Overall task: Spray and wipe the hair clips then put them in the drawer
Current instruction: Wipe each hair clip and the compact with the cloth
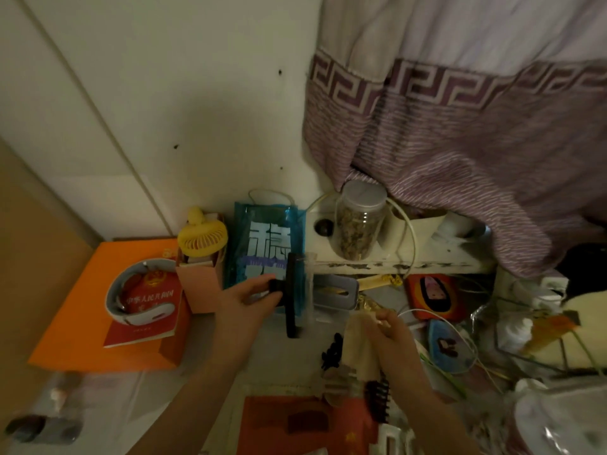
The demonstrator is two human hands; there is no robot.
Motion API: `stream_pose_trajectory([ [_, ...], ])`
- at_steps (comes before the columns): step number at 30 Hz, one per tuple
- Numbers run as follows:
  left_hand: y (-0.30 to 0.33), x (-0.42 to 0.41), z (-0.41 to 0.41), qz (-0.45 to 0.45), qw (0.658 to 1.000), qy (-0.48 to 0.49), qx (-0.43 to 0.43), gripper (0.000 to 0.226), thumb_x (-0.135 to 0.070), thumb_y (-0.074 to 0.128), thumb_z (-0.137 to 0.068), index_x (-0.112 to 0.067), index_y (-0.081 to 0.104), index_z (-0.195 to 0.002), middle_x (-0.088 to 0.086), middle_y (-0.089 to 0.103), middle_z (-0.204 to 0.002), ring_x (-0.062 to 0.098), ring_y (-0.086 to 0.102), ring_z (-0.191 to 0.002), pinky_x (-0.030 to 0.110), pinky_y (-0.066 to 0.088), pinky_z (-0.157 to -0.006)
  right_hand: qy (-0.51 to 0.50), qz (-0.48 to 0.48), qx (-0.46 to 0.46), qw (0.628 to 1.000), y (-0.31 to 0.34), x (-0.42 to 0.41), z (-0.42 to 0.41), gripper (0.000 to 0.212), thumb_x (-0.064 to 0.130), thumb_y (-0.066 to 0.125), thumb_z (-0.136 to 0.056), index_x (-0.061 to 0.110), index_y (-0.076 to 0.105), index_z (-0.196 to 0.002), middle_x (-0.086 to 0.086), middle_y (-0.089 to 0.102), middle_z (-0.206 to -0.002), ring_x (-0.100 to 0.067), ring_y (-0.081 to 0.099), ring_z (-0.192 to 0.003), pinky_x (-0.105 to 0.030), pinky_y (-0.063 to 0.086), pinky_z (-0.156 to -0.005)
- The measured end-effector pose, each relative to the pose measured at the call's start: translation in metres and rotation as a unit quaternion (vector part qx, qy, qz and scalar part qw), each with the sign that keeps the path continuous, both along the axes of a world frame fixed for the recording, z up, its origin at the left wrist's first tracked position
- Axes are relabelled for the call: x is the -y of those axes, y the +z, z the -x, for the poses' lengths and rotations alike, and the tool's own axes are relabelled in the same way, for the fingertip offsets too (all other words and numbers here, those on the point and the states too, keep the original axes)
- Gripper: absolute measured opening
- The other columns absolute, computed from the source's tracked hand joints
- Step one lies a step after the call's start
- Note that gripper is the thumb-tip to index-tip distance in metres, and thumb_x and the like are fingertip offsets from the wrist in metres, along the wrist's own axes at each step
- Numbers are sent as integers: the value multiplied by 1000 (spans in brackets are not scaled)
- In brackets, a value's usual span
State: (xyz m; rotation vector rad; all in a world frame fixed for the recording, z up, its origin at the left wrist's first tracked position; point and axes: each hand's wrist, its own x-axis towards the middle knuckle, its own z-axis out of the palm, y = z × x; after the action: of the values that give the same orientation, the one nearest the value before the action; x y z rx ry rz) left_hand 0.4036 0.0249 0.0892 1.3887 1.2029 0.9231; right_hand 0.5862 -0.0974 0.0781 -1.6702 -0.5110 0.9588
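The left hand [244, 298] pinches a long black hair clip [291, 298] upright before the blue bag [262, 239], while the right hand [389, 334] grips a beige cloth [356, 343] just right of it.

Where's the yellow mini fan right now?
The yellow mini fan stands at the back left against the wall, between the orange book and the blue bag.

A matt black plastic hair clip [291, 298] is being shown mid-frame. Woven cloth is being seen in the curtain [460, 142], upper right; clear glossy plastic in the jar [358, 224].
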Motion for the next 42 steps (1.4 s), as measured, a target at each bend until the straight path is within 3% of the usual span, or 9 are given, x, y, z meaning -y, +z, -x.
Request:
stream_pose_trajectory([
  [3, 39, 4, -19, -20, 999, -10, 24, 32, -1, 71, -81, -29, 71, -96, -22, 71, -82, -2, 67, -85, 13, 53, -71, -2, -34, 7, 999, 33, -6, -9, 18, 23, 58, -94, 5, 60, -96, -4, 63, -83, -16, 59, -75, -24, 48, -58],
  [8, 89, 16, -44, -76, 996, -26, 41, 32, -1, 70, -82, -19, 70, -109, -3, 72, -99, 13, 68, -94, 30, 57, -81, 2, -133, -3, 991, 84, -8, -18, 16, 23, 59, -93, 8, 64, -89, -14, 63, -75, -22, 55, -65, -32, 45, -60],
  [12, 118, 26, -59, -116, 990, -27, 72, 34, -1, 70, -80, -32, 70, -95, -22, 71, -79, 1, 69, -83, 16, 56, -71, -23, -194, 7, 981, 110, -8, -27, 13, 19, 60, -92, 11, 67, -85, 5, 60, -58, -5, 52, -49, -16, 43, -46],
  [17, 143, 36, -77, -156, 983, 2, 91, 34, 0, 71, -79, -28, 71, -98, -17, 70, -84, 2, 68, -82, 15, 54, -69, -56, -246, 7, 968, 129, -6, -32, 13, 19, 62, -90, 17, 75, -88, 9, 73, -76, 1, 65, -70, -10, 48, -59],
  [21, 156, 48, -91, -169, 978, 6, 119, 34, 1, 70, -80, -21, 69, -107, -10, 70, -94, 6, 69, -83, 20, 55, -73, -48, -269, 17, 962, 135, -2, -33, 21, 23, 62, -88, 7, 75, -94, 13, 66, -65, 2, 58, -63, -16, 47, -64],
  [26, 167, 59, -104, -180, 974, -7, 139, 36, -1, 71, -80, -30, 69, -101, -18, 69, -91, 8, 69, -89, 21, 55, -75, 20, -304, -3, 952, 144, 10, -41, 31, 34, 65, -78, 23, 73, -106, 4, 75, -96, -7, 69, -92, -15, 52, -74],
  [32, 174, 72, -115, -206, 972, -14, 115, 39, -4, 72, -79, -39, 67, -96, -9, 71, -99, 12, 67, -98, 28, 55, -87, 24, -308, -2, 951, 151, 22, -55, 31, 12, 70, -81, 28, 71, -107, 0, 76, -89, -9, 70, -86, -15, 52, -71],
  [39, 183, 82, -124, -216, 969, -65, 103, 43, -7, 72, -79, -28, 63, -115, -2, 69, -110, 1, 67, -96, 10, 51, -75, 37, -337, 11, 941, 164, 36, -71, 26, 13, 66, -86, 37, 76, -90, 1, 76, -92, -12, 71, -88, -16, 54, -71],
  [42, 185, 87, -127, -227, 965, -92, 96, 42, -10, 67, -84, -38, 59, -113, -10, 65, -109, -11, 63, -93, 3, 46, -71, 46, -343, 10, 938, 167, 40, -76, 30, 14, 65, -86, 41, 77, -83, 3, 76, -91, -11, 71, -86, -17, 55, -70],
])
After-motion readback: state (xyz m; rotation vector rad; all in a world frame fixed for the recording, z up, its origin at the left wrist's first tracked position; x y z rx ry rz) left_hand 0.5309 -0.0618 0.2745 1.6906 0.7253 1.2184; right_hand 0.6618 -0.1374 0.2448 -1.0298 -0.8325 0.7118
